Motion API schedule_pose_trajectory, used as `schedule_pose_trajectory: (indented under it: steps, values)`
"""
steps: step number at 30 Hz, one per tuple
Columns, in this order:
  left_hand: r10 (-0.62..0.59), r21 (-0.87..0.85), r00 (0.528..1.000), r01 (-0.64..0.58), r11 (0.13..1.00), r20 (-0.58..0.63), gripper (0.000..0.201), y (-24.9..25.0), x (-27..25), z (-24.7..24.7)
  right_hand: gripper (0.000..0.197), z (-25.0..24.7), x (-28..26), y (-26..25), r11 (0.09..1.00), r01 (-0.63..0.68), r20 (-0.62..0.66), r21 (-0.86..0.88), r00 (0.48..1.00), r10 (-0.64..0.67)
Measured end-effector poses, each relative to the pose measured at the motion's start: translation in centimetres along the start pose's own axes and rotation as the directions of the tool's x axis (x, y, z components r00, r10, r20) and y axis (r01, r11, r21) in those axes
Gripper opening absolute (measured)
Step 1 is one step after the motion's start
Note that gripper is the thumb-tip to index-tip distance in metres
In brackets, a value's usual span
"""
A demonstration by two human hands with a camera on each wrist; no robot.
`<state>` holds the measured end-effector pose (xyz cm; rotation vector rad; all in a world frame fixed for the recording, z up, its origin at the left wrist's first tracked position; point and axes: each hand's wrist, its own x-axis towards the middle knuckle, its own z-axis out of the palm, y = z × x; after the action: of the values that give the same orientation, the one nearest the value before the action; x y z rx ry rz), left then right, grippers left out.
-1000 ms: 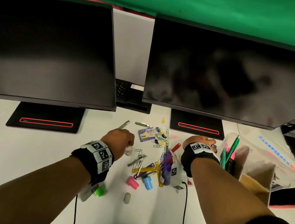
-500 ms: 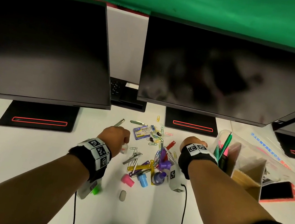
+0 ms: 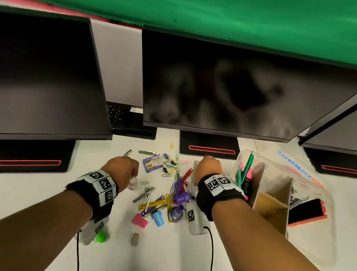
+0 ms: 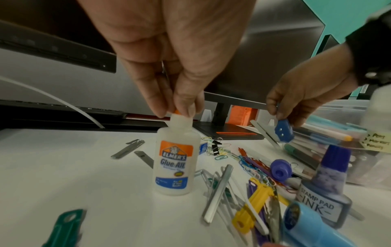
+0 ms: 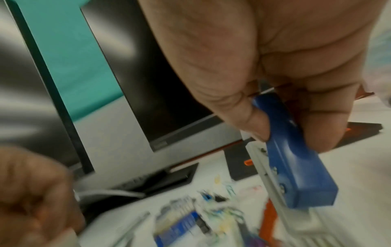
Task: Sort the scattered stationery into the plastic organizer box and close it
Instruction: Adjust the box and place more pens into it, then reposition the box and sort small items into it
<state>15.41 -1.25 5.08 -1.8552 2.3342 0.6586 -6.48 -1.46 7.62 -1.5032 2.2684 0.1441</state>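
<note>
A white Elmer's glue bottle [image 4: 173,165] stands upright on the white desk, left of the stationery pile. My left hand [image 4: 175,112] pinches its orange cap from above; in the head view the left hand [image 3: 119,168] covers most of the glue bottle [image 3: 132,184]. My right hand [image 5: 292,133] holds a blue and grey stapler [image 5: 296,158] between thumb and fingers, lifted over the pile's far right side. The right hand [image 3: 209,167] is just left of the clear plastic organizer box [image 3: 330,229], which stands open with pens and cardboard dividers inside.
Loose paper clips, metal fasteners, a staples box [image 3: 150,165], pink cap [image 3: 140,220], blue cap [image 3: 158,218] and a stamp pad ink bottle [image 4: 325,192] litter the desk between my hands. Monitors on black stands line the back. The box lid [image 3: 292,158] lies behind the box.
The head view has swung a little to the right. Both hands stay at about the same spots over the pile.
</note>
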Motion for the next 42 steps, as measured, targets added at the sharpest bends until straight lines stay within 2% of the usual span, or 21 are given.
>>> schedule_pose_trajectory:
  steps: [3,7,12,16,19,22,28,33,36,37,39,42]
  values:
    - [0.022,0.014,0.999,-0.023,1.000,0.030,0.027,0.4,-0.2,-0.3,0.038,-1.7,-0.6,0.6,0.970,0.013,-0.098,0.244,0.995,0.011]
    - [0.083,-0.003,0.996,-0.083,0.997,-0.023,0.022,2.6,-0.6,-1.5,0.027,-5.3,-2.7,4.1,0.890,0.049,-0.217,0.454,0.974,0.057]
    - [0.218,-0.069,0.969,-0.227,0.971,-0.112,0.022,7.7,-1.8,-3.8,0.022,-9.3,-5.3,11.8,0.756,0.084,-0.371,0.649,0.903,0.218]
    - [0.369,-0.116,0.930,-0.367,0.923,-0.004,0.019,12.2,-3.2,-3.9,0.019,-9.2,-6.6,18.9,0.825,-0.048,-0.409,0.564,0.851,0.330]
    - [0.453,-0.099,0.882,-0.443,0.891,0.130,0.026,14.3,-4.0,-2.5,0.022,-7.2,-6.5,22.2,0.856,-0.204,-0.306,0.474,0.874,0.378]
    - [0.470,-0.072,0.856,-0.466,0.882,0.215,0.031,15.6,-4.3,-0.8,0.024,-5.0,-5.9,23.4,0.879,-0.275,-0.201,0.389,0.906,0.372]
    - [0.549,-0.079,0.807,-0.546,0.834,0.218,0.031,18.3,-5.1,-0.3,0.036,-3.4,-4.2,23.2,0.920,-0.327,-0.031,0.216,0.939,0.341]
    - [0.586,-0.148,0.797,-0.568,0.810,0.147,0.030,19.9,-5.1,-0.3,0.036,-3.1,-3.6,23.8,0.938,-0.304,0.025,0.166,0.952,0.304]
    - [0.586,-0.289,0.809,-0.552,0.782,0.041,0.030,21.0,-5.4,-0.9,0.038,-4.2,-4.5,24.3,0.937,-0.207,-0.142,0.282,0.956,0.255]
    - [0.578,-0.349,0.816,-0.542,0.764,0.000,0.030,21.4,-5.5,-1.2,0.037,-4.8,-5.2,24.3,0.938,-0.137,-0.175,0.320,0.964,0.200]
    - [0.555,-0.439,0.827,-0.533,0.723,-0.088,0.028,22.4,-5.5,-1.7,0.033,-6.2,-6.9,23.5,0.896,0.052,-0.129,0.441,0.992,0.005]
    - [0.521,-0.542,0.831,-0.533,0.649,-0.193,0.024,24.0,-5.3,-2.1,0.035,-7.8,-9.9,21.6,0.769,0.200,-0.009,0.607,0.970,-0.245]
